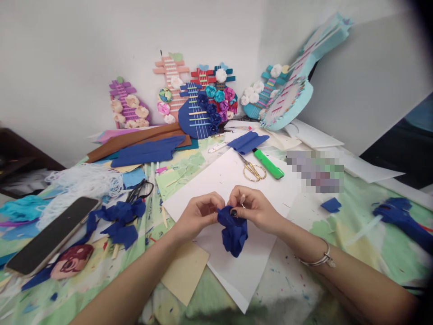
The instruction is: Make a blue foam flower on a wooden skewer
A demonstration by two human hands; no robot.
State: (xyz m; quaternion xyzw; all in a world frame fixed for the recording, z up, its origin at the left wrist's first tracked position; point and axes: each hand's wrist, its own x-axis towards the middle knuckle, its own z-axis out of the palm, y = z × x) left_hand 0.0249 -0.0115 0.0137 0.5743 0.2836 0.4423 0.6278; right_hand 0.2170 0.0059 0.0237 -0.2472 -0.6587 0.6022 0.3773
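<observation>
Between my two hands hangs a crumpled dark-blue crepe paper flower (235,234), its loose petals pointing down over the white paper sheet (209,180). The fingers of my left hand (199,212) pinch its upper left edge. On the other side, my right hand (255,207) grips its top between thumb and fingers. A small pale bit (242,199) shows at the right fingers; I cannot make out what it is. Beyond the hands lie gold-handled scissors (254,171), a green box cutter (269,163) and a folded piece of blue crepe paper (248,142).
At left are a phone (54,237), blue paper scraps (122,219) and white string (84,185). A blue glue gun (402,221) lies far right. Decorated paper guitars, including a dark-blue one (192,115) and a large light-blue one (294,95), lean along the back.
</observation>
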